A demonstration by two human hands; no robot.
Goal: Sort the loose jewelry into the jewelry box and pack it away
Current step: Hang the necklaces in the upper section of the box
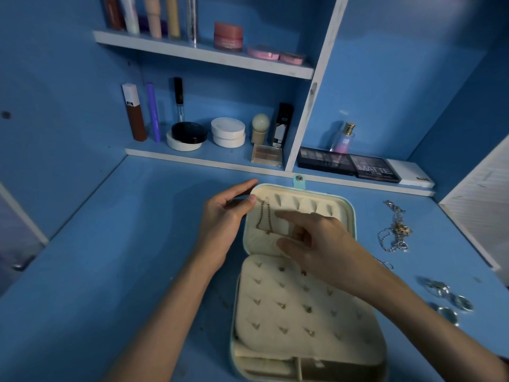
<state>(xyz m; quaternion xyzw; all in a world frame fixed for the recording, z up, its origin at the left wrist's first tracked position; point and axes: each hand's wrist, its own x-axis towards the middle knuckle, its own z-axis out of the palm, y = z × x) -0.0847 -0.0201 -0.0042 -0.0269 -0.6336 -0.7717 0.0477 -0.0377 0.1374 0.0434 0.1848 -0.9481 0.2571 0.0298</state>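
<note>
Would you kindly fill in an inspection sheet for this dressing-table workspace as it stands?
Surface: blue desk, a few specks.
Job's things: jewelry box open; dark chain hangs in its lid; loose chains and rings lie to its right.
Clutter: nothing seen.
Hands: left hand at the lid's corner, thumb by the chain; right hand over the lid, forefinger extended, other fingers curled, grasp unclear.
Cables: nothing seen.
Surroundings: shelves with cosmetics; palettes and perfume bottle behind the box.
</note>
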